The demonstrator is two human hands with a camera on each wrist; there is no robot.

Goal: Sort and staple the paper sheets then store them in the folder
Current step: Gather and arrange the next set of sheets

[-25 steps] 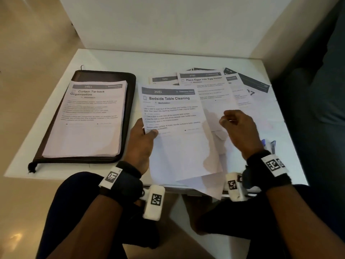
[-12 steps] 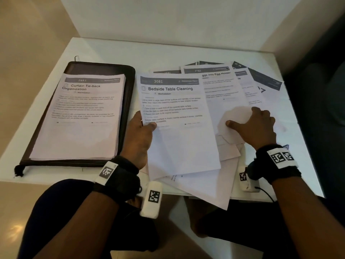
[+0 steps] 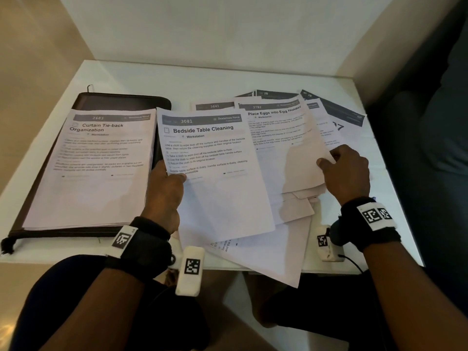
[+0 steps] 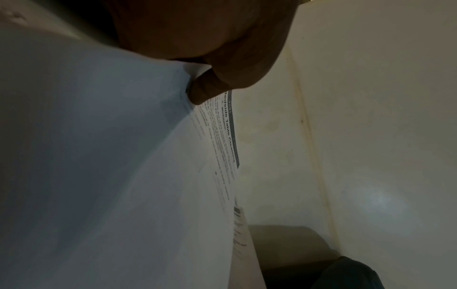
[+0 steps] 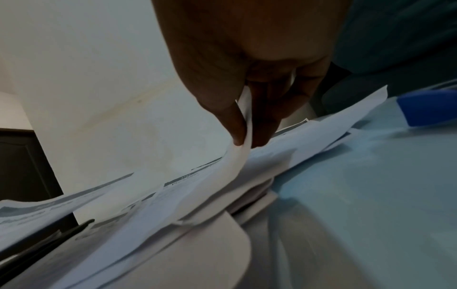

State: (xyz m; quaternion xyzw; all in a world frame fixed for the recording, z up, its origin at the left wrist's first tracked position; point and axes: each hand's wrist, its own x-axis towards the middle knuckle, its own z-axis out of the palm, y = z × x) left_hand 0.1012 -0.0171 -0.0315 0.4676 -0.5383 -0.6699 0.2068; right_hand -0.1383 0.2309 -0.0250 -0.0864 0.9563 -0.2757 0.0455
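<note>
Your left hand point(image 3: 166, 196) pinches the "Bedside Table Cleaning" sheet point(image 3: 215, 173) at its left edge, thumb on top over the printed text; the left wrist view shows the thumb point(image 4: 205, 91) pressed on the page's upper face. That sheet lies mid-table, partly lifted, covering plain sheets that overhang the table's point(image 3: 126, 77) front edge.

Your right hand point(image 3: 347, 171) pinches the right edge of the "Place Eggs into Egg Holder" sheet point(image 3: 286, 148); the right wrist view shows the paper edge caught between thumb and fingers point(image 5: 232, 121) and bent upward. This sheet sits just right of the Bedside sheet, its left side tucked under it.

Under and behind both: a fanned spread of more sheets point(image 3: 336, 115) toward the table's back-right corner, one headed 3641 point(image 3: 215, 106) peeking out behind.

Left side of the table: dark folder point(image 3: 121, 101) lying flat, a stack topped by "Curtain Tie-back Organization" point(image 3: 96, 168) resting on it, near your left hand but apart from it.

A blue object point(image 5: 430, 107) lies on the table by the right edge, type unclear.
</note>
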